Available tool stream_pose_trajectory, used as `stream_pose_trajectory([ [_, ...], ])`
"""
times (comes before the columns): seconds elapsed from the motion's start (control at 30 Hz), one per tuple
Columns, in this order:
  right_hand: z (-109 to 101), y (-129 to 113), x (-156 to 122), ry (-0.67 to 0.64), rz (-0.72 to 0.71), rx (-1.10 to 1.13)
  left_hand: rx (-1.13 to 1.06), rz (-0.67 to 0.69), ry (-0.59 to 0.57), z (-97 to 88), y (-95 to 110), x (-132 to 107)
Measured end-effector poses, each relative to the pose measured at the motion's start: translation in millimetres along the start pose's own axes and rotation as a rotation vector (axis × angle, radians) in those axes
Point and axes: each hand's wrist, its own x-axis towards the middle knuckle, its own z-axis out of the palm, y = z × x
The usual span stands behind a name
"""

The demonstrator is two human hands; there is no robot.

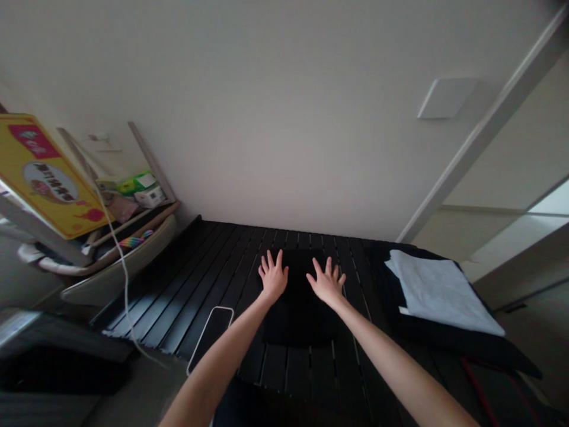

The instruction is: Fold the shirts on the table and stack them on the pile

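A dark piece of folded cloth [299,308] lies on the black slatted table [222,255] in front of me; its outline is hard to make out against the slats. My left hand [274,277] rests with fingers spread at the cloth's upper left side. Over its upper right side, my right hand [328,283] lies flat, fingers also spread. Neither hand grips anything. Beside my left forearm is a phone [210,335] with a pale edge and a dark screen.
On the right, a light grey folded cloth [444,290] tops a black one [391,296]. At left stand a shelf with small boxes [149,193] and a yellow printed box [51,178]. A white cable [122,261] hangs by the table's left end. A wall [284,118] rises behind.
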Motion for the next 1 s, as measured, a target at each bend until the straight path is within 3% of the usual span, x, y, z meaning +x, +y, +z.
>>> stream_pose_trajectory([
  [0.1, 42.8, 10.6, -20.2, -0.074, 0.043, -0.080, 0.148, -0.053, -0.047, 27.2, -11.2, -33.7],
  [0.2, 60.5, 16.3, -28.5, -0.019, 0.037, -0.109, 0.210, -0.107, 0.004, 33.8, -13.2, -47.1],
  [0.3, 61.8, 18.1, -30.0, 0.004, -0.028, -0.069, 0.233, -0.195, 0.050, 28.8, -7.2, -47.0],
  [0.4, 59.8, 17.8, -33.2, 0.007, -0.111, 0.032, 0.175, -0.164, 0.003, 22.4, -1.8, -45.3],
  [0.53, 52.2, 16.2, -42.2, 0.009, -0.135, 0.218, -0.112, -0.122, -0.093, 13.4, -0.1, -43.3],
  [0.63, 33.6, 22.4, -48.3, 0.047, -0.165, 0.303, -0.284, -0.093, -0.105, 4.3, 7.5, -39.6],
  [0.73, 2.4, 41.1, -53.5, 0.104, -0.167, 0.275, -0.397, 0.001, -0.079, -4.1, 34.3, -38.1],
  [0.87, -48.7, 83.8, -60.3, 0.210, -0.114, 0.154, -0.570, 0.134, -0.041, -9.4, 98.7, -45.8],
  [1.0, -102.8, 142.3, -62.3, 0.280, -0.028, 0.047, -0.690, 0.206, -0.048, -7.6, 172.8, -54.7],
])
